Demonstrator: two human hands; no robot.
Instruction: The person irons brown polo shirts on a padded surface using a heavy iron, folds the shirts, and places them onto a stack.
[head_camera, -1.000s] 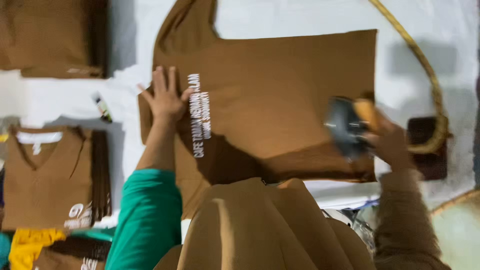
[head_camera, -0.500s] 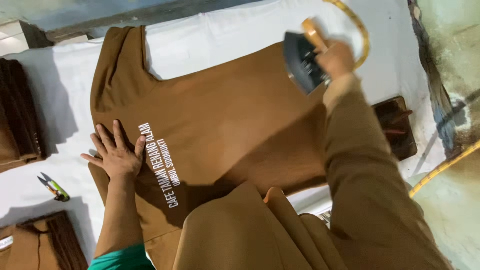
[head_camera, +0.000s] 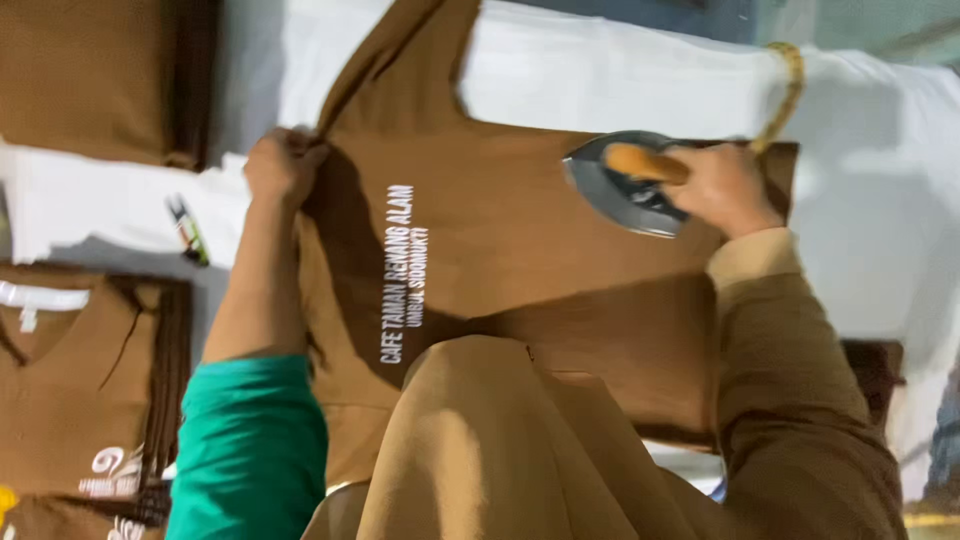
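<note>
A brown T-shirt (head_camera: 520, 230) with white printed lettering lies flat on a white padded ironing surface (head_camera: 880, 190). My left hand (head_camera: 282, 165) is closed on the shirt's edge near the sleeve seam, pinching the cloth. My right hand (head_camera: 722, 188) grips the wooden handle of a dark metal clothes iron (head_camera: 618, 188), which rests on the shirt's upper right part. A yellowish braided cord (head_camera: 785, 90) runs from the iron toward the far edge. My tan headscarf hides the shirt's near part.
Folded brown shirts are stacked at the far left (head_camera: 90, 80) and near left (head_camera: 80, 390). Small scissors with a green handle (head_camera: 188, 230) lie on the white cloth left of my arm. A dark brown block (head_camera: 872, 372) sits at the right.
My left hand went from lying flat with spread fingers on the shirt to pinching its edge by the sleeve. The iron slid along the shirt in my right hand; the view shifted.
</note>
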